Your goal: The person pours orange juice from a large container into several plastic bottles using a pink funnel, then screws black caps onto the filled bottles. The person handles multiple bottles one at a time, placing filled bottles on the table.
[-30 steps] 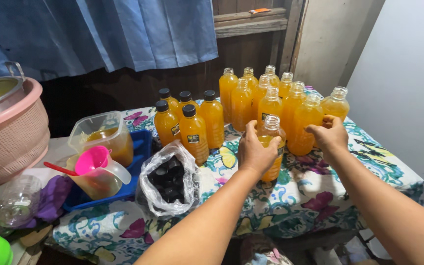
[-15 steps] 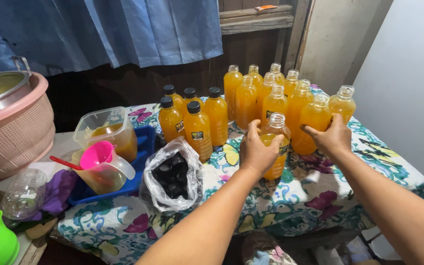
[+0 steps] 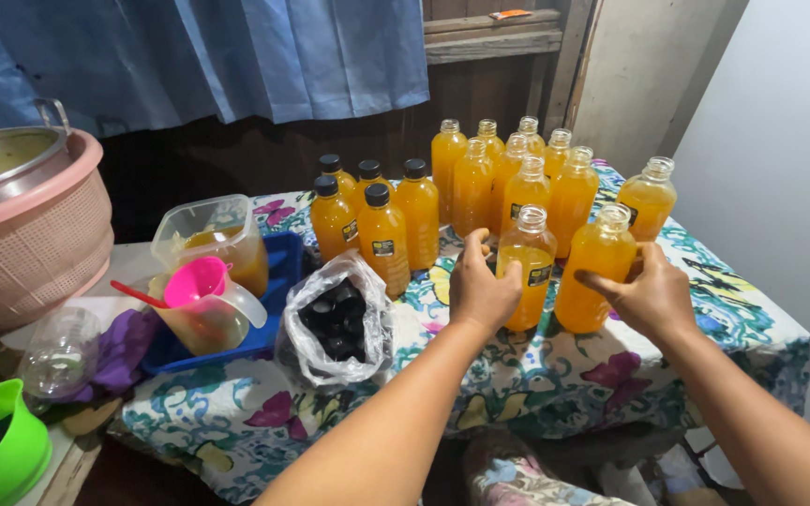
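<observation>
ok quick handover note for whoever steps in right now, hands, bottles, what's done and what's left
Left hand: wrapped around an uncapped bottle of orange juice at the front of the table.
Right hand: gripping the uncapped bottle beside it.
Done: five bottles with black caps stand together at the left of the group.
Left: about ten filled bottles, the two in hand among them, have no caps. A clear bag of black caps lies open just left of the left hand.
Blue tray further left holds a tub and a jug with a pink funnel.
</observation>
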